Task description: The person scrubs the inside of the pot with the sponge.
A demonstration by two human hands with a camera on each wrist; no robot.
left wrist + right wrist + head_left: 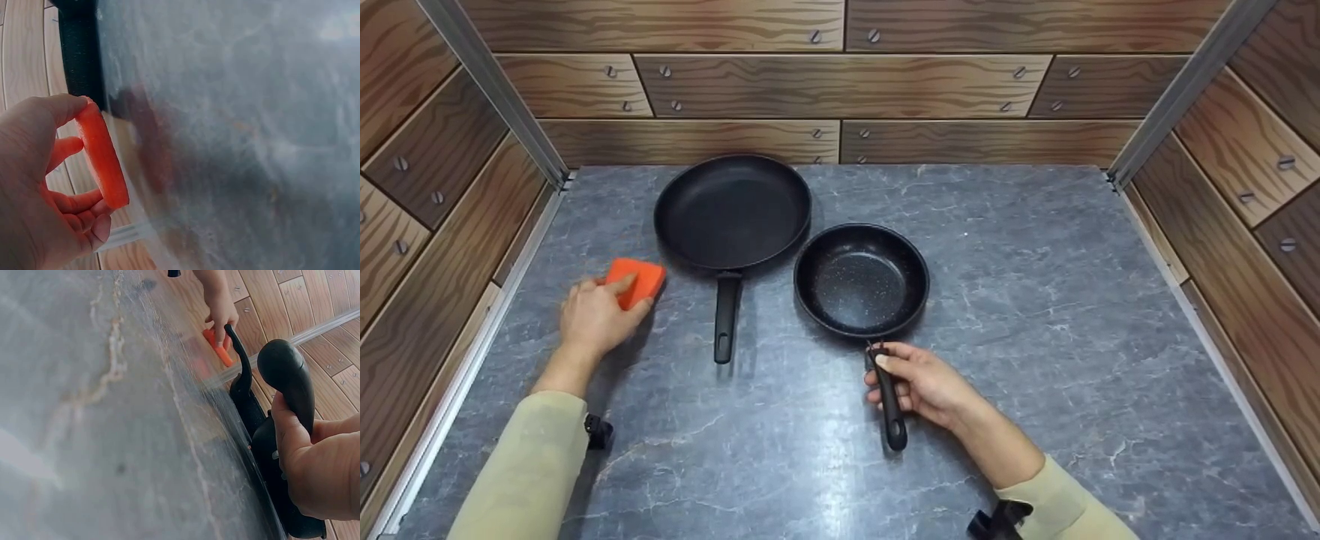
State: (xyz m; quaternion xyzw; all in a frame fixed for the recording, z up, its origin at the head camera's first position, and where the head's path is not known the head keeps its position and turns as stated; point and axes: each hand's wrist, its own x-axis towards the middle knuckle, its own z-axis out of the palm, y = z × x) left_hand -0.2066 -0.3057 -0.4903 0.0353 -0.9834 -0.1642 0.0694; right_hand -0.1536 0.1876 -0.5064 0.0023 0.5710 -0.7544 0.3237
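In the head view my left hand (598,311) holds an orange sponge (649,279) close over the table, left of the larger pan. The left wrist view has the sponge (105,157) edge-on, pinched between thumb and fingers. My right hand (926,381) grips the black handle (891,405) of a small speckled frying pan (861,283) near the pan's body. Seen from the right wrist, the thumb (289,427) lies along that handle, its rounded end pointing up. A larger black frying pan (733,211) sits behind and to the left, its handle toward me.
The grey marbled tabletop (1035,300) runs back to a wood-plank patterned wall (840,82). Similar plank panels (1230,247) stand on both sides, with metal posts (499,90) at the back corners. The two pans' rims are close together in the head view.
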